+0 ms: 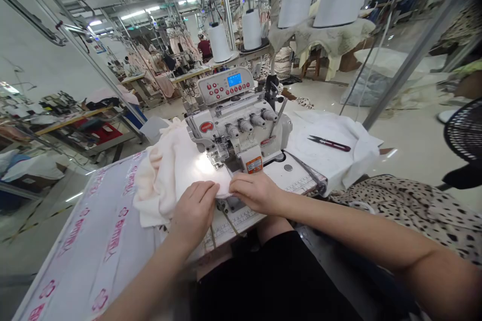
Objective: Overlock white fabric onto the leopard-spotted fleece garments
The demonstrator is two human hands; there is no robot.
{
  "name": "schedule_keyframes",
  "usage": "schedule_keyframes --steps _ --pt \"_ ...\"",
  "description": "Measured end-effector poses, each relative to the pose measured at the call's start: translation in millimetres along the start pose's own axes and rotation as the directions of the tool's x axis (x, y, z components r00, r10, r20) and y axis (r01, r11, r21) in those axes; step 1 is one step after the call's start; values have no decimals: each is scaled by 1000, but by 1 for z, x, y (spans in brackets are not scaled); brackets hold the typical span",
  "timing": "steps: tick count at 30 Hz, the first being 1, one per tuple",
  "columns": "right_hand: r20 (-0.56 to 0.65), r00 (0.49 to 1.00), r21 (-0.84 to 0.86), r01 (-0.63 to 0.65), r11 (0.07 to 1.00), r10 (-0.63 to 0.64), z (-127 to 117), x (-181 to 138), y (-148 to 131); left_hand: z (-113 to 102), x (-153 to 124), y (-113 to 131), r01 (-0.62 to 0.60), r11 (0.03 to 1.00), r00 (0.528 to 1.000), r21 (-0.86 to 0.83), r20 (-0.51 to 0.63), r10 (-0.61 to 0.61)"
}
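Observation:
A pale cream fabric piece (161,175) lies bunched over the table, left of and under the head of a white overlock sewing machine (241,125). My left hand (196,210) pinches the fabric's front edge, fingers closed and pressed down on it. Close beside it, my right hand (256,190) grips the same edge between thumb and fingers, just in front of the presser foot (218,160). The machine's lamp lights the cloth near the needle. Cloth between the fingertips is mostly hidden.
Thread snips (329,143) lie on white cloth (320,130) right of the machine. Leopard-spotted fabric (414,205) hangs at the right, near a black fan (465,135). Large thread cones (252,30) stand behind. A printed plastic cover (101,230) lines the table's left side. A person (204,47) is far back.

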State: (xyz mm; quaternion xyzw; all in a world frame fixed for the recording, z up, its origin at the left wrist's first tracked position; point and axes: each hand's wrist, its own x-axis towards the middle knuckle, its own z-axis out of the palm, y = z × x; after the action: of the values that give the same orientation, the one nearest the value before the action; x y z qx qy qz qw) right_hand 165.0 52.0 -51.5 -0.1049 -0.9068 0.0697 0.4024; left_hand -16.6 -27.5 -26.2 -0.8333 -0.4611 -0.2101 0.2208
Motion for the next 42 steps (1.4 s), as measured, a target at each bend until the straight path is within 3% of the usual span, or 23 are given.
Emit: schedule_keyframes --steps 4,8,13,17,20,23,27,30,33,38,40,42 --pt "23 996 -138 85 987 -82 2 -2 3 -2 -4 -7 -65 996 998 62 6 65" --pt "73 989 -281 142 949 -126 6 10 12 -1 4 -14 -28 996 999 86 33 25" --pt "175 984 -373 87 924 -22 2 23 10 4 26 -32 150 988 969 41 195 -155" --pt "57 998 -300 34 953 -18 1 -5 8 10 41 -52 332 943 906 -7 279 -317" --pt "-31 997 -218 -76 973 71 10 -40 15 21 50 -72 416 909 883 -41 259 -392" --pt "-21 970 -171 -243 955 243 24 -65 24 36 61 -94 490 869 859 -75 212 -466" --pt "34 940 -112 -334 936 339 33 -72 30 53 76 -114 604 783 797 -148 140 -588" --pt "36 939 -82 -338 937 342 33 -71 30 48 74 -119 662 708 743 -245 90 -663" --pt "17 944 -69 -327 942 329 32 -71 30 23 48 -115 701 606 671 -376 62 -739" --pt "22 949 -82 -313 946 316 33 -73 30 -53 -39 -96 687 403 498 -605 -12 -867" --pt "30 952 -95 -300 949 304 34 -75 31 -86 -78 -89 633 302 370 -713 -64 -927" --pt "29 958 -103 -279 955 284 36 -77 33 -117 -117 -87 537 184 168 -823 -110 -980"
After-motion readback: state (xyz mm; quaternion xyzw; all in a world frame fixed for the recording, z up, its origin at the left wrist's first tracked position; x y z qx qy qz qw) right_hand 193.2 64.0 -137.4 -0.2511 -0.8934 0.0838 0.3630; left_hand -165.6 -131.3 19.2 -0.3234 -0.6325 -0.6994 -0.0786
